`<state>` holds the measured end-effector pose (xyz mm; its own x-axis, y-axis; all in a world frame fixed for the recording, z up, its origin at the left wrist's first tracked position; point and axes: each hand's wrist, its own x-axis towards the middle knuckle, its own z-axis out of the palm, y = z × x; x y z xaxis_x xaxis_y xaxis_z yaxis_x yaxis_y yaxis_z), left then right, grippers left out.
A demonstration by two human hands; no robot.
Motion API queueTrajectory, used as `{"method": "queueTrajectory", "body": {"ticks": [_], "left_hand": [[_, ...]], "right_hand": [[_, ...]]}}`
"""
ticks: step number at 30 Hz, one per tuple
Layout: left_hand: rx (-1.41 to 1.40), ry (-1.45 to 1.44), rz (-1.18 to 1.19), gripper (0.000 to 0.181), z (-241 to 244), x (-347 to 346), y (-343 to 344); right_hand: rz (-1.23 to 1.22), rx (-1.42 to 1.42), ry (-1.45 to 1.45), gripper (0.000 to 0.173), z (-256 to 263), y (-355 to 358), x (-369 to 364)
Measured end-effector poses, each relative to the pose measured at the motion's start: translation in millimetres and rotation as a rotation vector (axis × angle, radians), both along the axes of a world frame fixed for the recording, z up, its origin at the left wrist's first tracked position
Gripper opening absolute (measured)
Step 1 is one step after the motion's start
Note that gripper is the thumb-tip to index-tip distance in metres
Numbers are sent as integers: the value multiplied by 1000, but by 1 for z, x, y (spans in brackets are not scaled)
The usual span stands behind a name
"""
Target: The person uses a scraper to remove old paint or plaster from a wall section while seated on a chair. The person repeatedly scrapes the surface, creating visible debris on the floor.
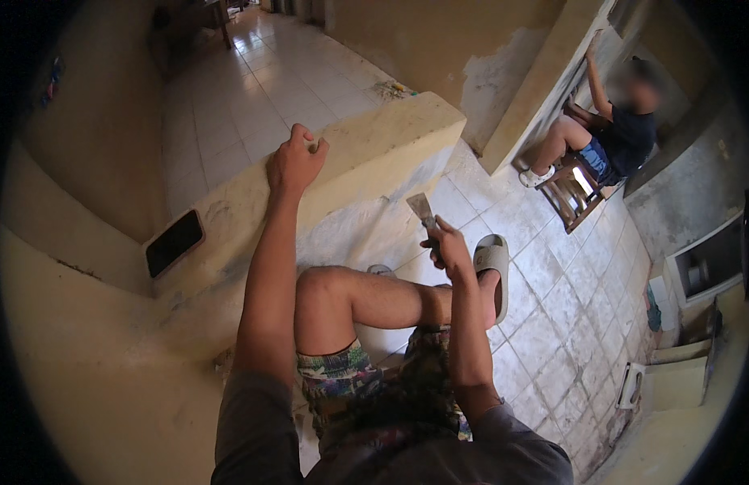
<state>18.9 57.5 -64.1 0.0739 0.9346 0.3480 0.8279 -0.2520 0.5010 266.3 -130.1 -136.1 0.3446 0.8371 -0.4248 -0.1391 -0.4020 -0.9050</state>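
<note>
My right hand grips the dark handle of a putty knife, its broad, stained metal blade pointing up and away from me. Beside the top of a low yellow wall is my left hand, with curled fingers, a gap between thumb and forefinger, and nothing held. Its wrist lies at the wall's edge; whether it rests there I cannot tell. On the wall's side facing me, the paint is worn and whitish patches show.
A smartphone leans at the wall's left end. My sandalled foot is on the tiled floor. At the upper right, another person sits on a wooden chair, arm raised to a wall. Small debris lies behind the low wall.
</note>
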Motion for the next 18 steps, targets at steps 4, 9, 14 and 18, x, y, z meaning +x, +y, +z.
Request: {"method": "queueTrajectory", "body": {"ticks": [4, 9, 14, 18], "left_hand": [[10, 5, -9, 32, 2, 1, 6], [-10, -43, -24, 33, 2, 1, 2], [24, -110, -53, 34, 2, 5, 2], [54, -158, -74, 33, 3, 6, 4]], "right_hand": [[89, 8, 23, 54, 22, 34, 5], [128, 25, 93, 42, 37, 70, 30], [162, 59, 222, 42, 43, 66, 40], [159, 62, 32, 45, 60, 59, 43]]}}
